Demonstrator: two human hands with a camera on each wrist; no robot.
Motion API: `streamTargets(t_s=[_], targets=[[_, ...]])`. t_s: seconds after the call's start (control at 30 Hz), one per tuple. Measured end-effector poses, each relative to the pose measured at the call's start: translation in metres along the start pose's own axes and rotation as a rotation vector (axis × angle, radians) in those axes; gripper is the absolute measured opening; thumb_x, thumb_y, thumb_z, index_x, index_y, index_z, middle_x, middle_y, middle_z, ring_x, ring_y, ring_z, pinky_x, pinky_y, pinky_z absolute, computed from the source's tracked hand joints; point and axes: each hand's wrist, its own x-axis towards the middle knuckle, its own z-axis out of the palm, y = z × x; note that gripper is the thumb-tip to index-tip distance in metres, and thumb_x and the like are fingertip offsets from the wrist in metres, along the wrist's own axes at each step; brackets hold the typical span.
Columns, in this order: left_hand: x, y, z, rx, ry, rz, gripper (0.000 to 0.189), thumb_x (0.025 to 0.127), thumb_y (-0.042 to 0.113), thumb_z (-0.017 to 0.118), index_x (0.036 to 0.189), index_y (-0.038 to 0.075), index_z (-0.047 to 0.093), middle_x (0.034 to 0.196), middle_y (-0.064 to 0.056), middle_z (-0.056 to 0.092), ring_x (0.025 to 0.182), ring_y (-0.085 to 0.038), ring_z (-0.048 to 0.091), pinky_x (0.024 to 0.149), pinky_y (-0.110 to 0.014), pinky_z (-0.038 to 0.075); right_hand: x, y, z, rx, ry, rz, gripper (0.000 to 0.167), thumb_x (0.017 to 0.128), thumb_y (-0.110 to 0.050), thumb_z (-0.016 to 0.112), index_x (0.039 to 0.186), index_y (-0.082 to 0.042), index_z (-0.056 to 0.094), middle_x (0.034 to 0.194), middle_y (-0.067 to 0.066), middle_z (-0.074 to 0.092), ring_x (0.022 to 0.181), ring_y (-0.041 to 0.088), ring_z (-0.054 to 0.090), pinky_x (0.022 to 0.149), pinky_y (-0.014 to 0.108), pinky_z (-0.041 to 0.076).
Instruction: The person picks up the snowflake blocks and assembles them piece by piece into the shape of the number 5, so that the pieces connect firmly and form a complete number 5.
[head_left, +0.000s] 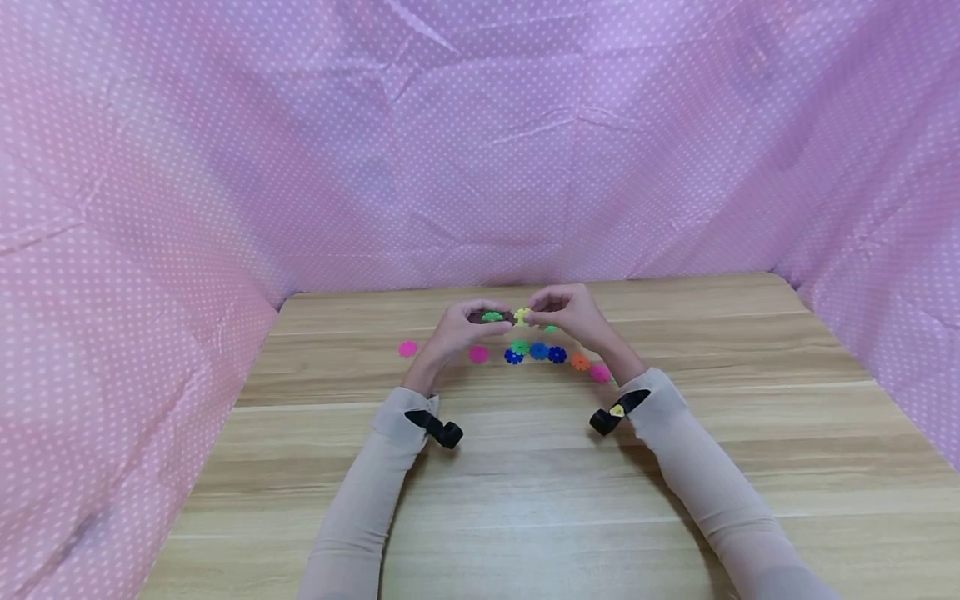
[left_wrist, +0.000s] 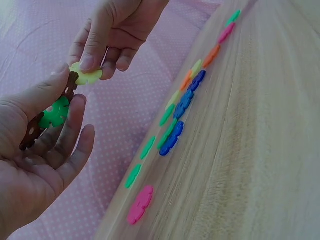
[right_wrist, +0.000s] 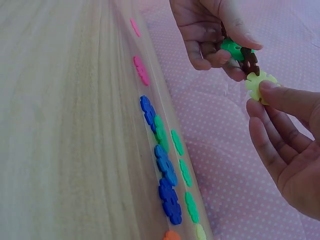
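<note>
Left hand (head_left: 462,327): fingers clamped on a short chain (left_wrist: 56,113) of brown and green flower-shaped plastic discs, green between two browns. Right hand (head_left: 573,315): thumb and fingers pinching a pale yellow flower-shaped plastic disc (left_wrist: 91,76), edge touching the chain's end brown. Both pieces held up off the wood-grain counter (head_left: 495,500), near its far edge, hands close together. Below on counter: loose flower-shaped plastic discs (head_left: 557,355), pink, blue, green, orange, yellow; one loose green disc (right_wrist: 160,133) touches a dark blue disc (right_wrist: 147,111). Pink polka-dot cloth (head_left: 480,167) behind.
</note>
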Motion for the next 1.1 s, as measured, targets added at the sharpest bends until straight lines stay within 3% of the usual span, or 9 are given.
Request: streamTargets(t_s=[0.1, 0.23, 0.37, 0.57, 0.63, 0.83, 0.93, 1.1], targets=[[0.0002, -0.0004, -0.0019, 0.009, -0.001, -0.013, 0.031, 0.09, 0.019, 0.079, 0.12, 0.01, 0.074, 0.121, -0.014, 0.073, 0.103, -0.017, 0.07, 0.103, -0.05, 0.056, -0.0002, -0.0015, 0.0015, 0.027, -0.006, 0.01, 0.02, 0.088, 0.0, 0.078, 0.104, 0.01, 0.072, 0.081, -0.004, 0.073, 0.077, 0.027, 0.072, 0.069, 0.032, 0.063], [-0.0004, -0.0013, -0.0023, 0.042, 0.015, -0.027, 0.034, 0.088, 0.027, 0.082, 0.119, 0.016, 0.076, 0.115, -0.004, 0.076, 0.102, -0.016, 0.07, 0.095, -0.038, 0.06, -0.0011, -0.0014, 0.003, 0.057, -0.005, 0.016, 0.02, 0.089, -0.001, 0.076, 0.106, 0.01, 0.071, 0.081, -0.005, 0.074, 0.079, 0.032, 0.073, 0.072, 0.038, 0.065], [-0.0001, -0.0022, -0.0021, 0.044, 0.023, -0.031, 0.035, 0.087, 0.03, 0.082, 0.119, 0.017, 0.076, 0.113, -0.003, 0.077, 0.1, -0.017, 0.071, 0.088, -0.028, 0.06, -0.0015, 0.0002, 0.0044, 0.073, 0.001, 0.022, 0.02, 0.09, -0.003, 0.076, 0.105, 0.01, 0.071, 0.08, -0.005, 0.075, 0.078, 0.031, 0.073, 0.074, 0.045, 0.065], [0.0004, -0.0016, -0.0007, 0.051, 0.016, -0.034, 0.034, 0.088, 0.029, 0.081, 0.119, 0.015, 0.076, 0.114, -0.005, 0.077, 0.101, -0.018, 0.072, 0.09, -0.031, 0.06, -0.0017, 0.0035, 0.0053, 0.078, 0.005, 0.036, 0.019, 0.089, -0.003, 0.077, 0.103, 0.01, 0.072, 0.078, -0.004, 0.075, 0.072, 0.018, 0.071, 0.073, 0.039, 0.064], [0.0001, -0.0007, 0.0, 0.052, 0.011, -0.044, 0.034, 0.089, 0.029, 0.081, 0.119, 0.015, 0.076, 0.115, -0.005, 0.077, 0.102, -0.019, 0.071, 0.092, -0.033, 0.06, -0.0014, 0.0039, 0.0061, 0.084, 0.002, 0.043, 0.019, 0.089, -0.003, 0.078, 0.102, 0.009, 0.072, 0.077, -0.004, 0.075, 0.072, 0.016, 0.072, 0.073, 0.039, 0.064], [-0.0009, 0.001, 0.0005, 0.067, 0.018, -0.056, 0.034, 0.09, 0.031, 0.08, 0.12, 0.016, 0.075, 0.115, -0.004, 0.076, 0.103, -0.018, 0.07, 0.094, -0.035, 0.059, -0.0006, 0.0049, 0.0085, 0.09, 0.007, 0.031, 0.019, 0.088, -0.004, 0.079, 0.101, 0.008, 0.073, 0.078, -0.003, 0.075, 0.075, 0.029, 0.073, 0.075, 0.046, 0.064], [-0.0009, 0.0009, 0.0002, 0.077, 0.01, -0.05, 0.034, 0.091, 0.031, 0.079, 0.121, 0.016, 0.075, 0.116, -0.004, 0.076, 0.102, -0.017, 0.07, 0.093, -0.034, 0.059, -0.0006, 0.006, 0.0092, 0.101, 0.014, 0.034, 0.02, 0.088, -0.004, 0.078, 0.102, 0.01, 0.073, 0.078, -0.003, 0.075, 0.074, 0.027, 0.073, 0.076, 0.048, 0.064], [-0.0008, 0.0012, -0.0013, 0.081, -0.025, -0.035, 0.034, 0.093, 0.029, 0.076, 0.124, 0.016, 0.073, 0.115, -0.007, 0.074, 0.1, -0.018, 0.068, 0.089, -0.031, 0.059, -0.0016, 0.0055, 0.0102, 0.127, 0.005, 0.059, 0.023, 0.09, -0.005, 0.077, 0.105, 0.011, 0.072, 0.08, -0.002, 0.075, 0.072, 0.017, 0.072, 0.075, 0.04, 0.065]])
